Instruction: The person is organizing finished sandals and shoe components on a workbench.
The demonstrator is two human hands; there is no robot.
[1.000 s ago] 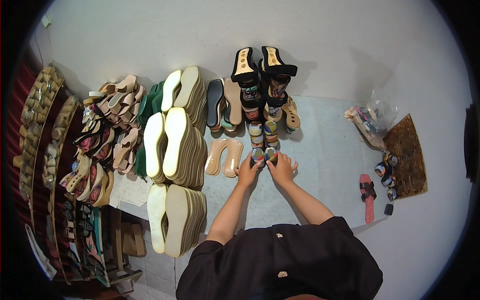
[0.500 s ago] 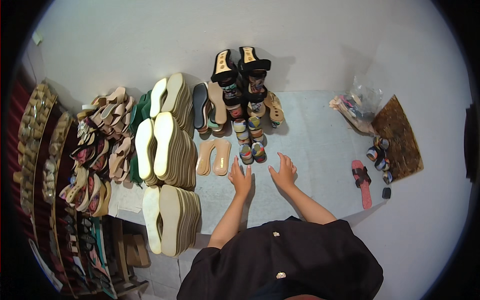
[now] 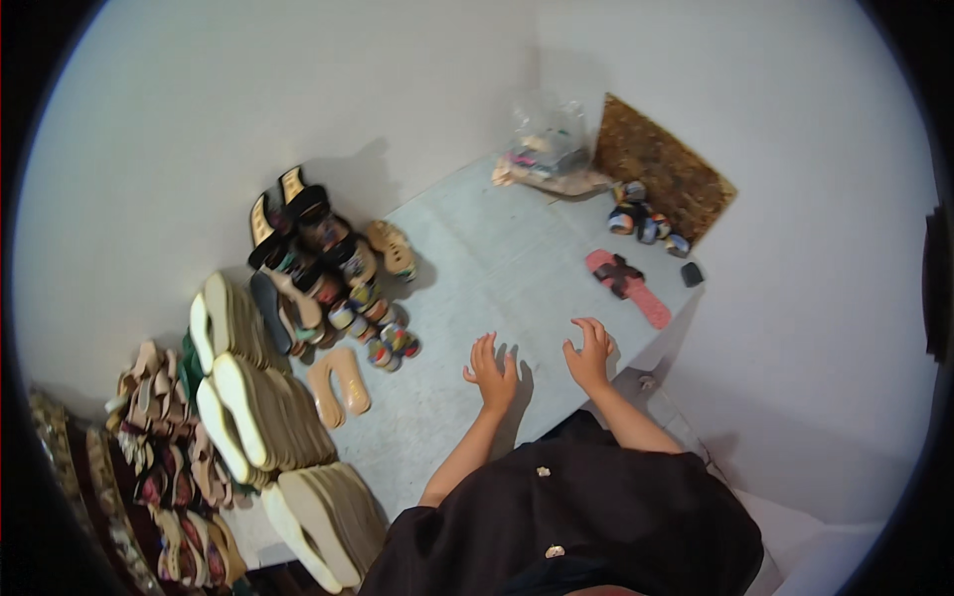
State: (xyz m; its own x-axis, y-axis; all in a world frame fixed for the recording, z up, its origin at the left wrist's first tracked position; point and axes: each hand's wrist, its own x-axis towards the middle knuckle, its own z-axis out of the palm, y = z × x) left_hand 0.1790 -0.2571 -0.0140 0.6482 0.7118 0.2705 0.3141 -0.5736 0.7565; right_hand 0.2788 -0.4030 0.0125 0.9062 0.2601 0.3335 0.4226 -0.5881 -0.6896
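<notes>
Pale tabletop [image 3: 477, 233], open centre, left hand [image 3: 492, 375] above, right hand [image 3: 590, 355] near edge [image 3: 660, 335]

The patterned heels [image 3: 399, 340] are blurred; the contents of the clear plastic bag [image 3: 556, 149] cannot be made out; green footwear [image 3: 190, 364] is mostly hidden behind stacked pale soles [image 3: 283, 422]; shelved goods [image 3: 111, 502] blur toward the dark rim; the lower edge crops the black shirt [image 3: 616, 507].
</notes>
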